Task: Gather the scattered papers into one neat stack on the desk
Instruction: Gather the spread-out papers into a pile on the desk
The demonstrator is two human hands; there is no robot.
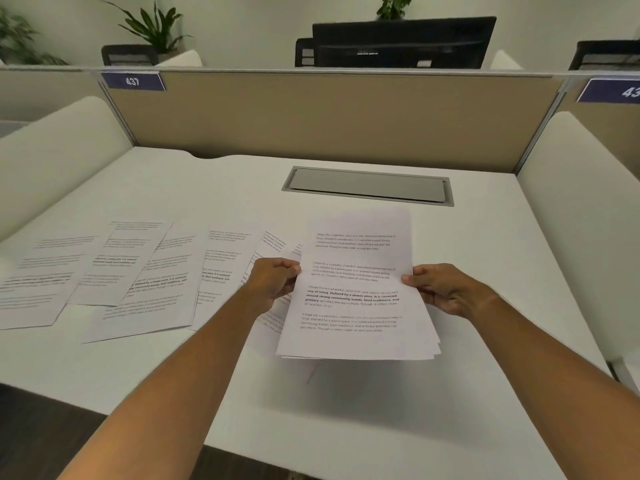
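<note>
Overhead, a label (133,81) reads "437"; both hands grip printed sheets (356,292).

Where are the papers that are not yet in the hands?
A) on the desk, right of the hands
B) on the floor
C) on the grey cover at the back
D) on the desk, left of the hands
D: the loose papers lie spread on the desk left of the held stack, which the left hand and right hand grip.

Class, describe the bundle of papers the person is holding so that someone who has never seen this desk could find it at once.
Start at the grey cable hatch in the white desk. Just nearer the person, the held stack hangs between the left hand and right hand. Unlike the loose sheets lying flat to its left, it is lifted, several sheets thick.
</note>
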